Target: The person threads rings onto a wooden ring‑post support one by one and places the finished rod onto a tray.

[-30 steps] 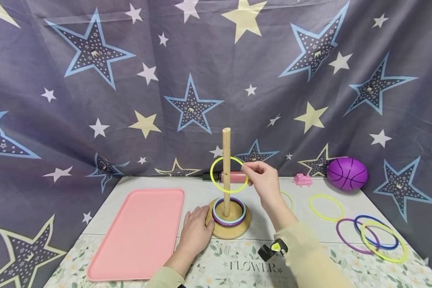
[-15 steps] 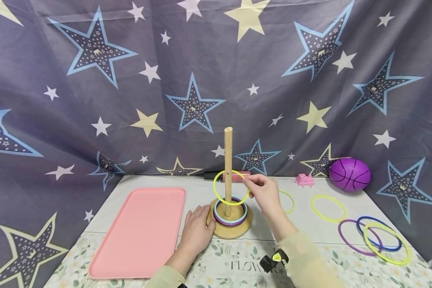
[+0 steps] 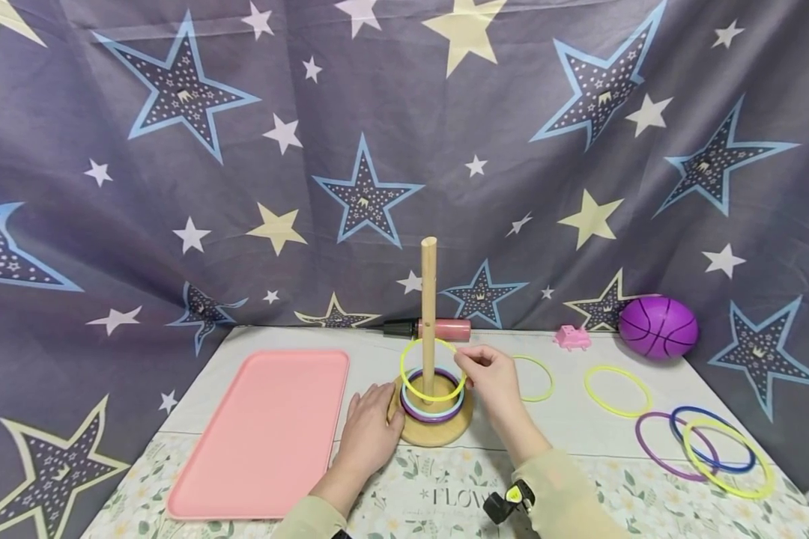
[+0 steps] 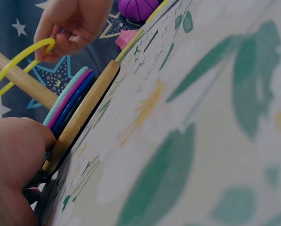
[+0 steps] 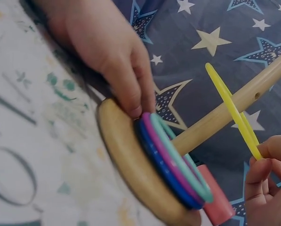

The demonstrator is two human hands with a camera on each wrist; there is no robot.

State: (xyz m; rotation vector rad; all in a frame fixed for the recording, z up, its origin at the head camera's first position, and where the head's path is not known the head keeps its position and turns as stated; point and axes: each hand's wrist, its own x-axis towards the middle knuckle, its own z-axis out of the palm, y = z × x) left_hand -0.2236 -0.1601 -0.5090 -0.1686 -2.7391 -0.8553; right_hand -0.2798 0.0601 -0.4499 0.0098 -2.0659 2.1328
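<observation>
Star-printed dark fabric (image 3: pixel 404 97) hangs behind a table (image 3: pixel 593 449) covered in pale cloth with a floral front. A wooden post (image 3: pixel 428 292) stands upright near the middle on a round base (image 3: pixel 431 436). The right hand (image 3: pixel 494 374) pinches a yellow ring (image 5: pixel 225 95) between thumb and fingers, clamped at the ring's right edge as the head view shows it, so the rest of the ring extends leftward from the grip. That ring encircles the post, tilted, and sits apart above a stack on the base: a teal ring (image 4: pixel 65 95) uppermost, a purple ring (image 4: pixel 70 100) beneath, then a blue ring (image 4: pixel 77 103). Whether the yellow ring touches the post, I cannot tell. The left hand (image 3: pixel 369 427) rests against the base's left rim, fingers extended. Farther left lies a pink tray (image 3: pixel 263 434); a purple ball (image 3: pixel 658 327) sits at the back right.
</observation>
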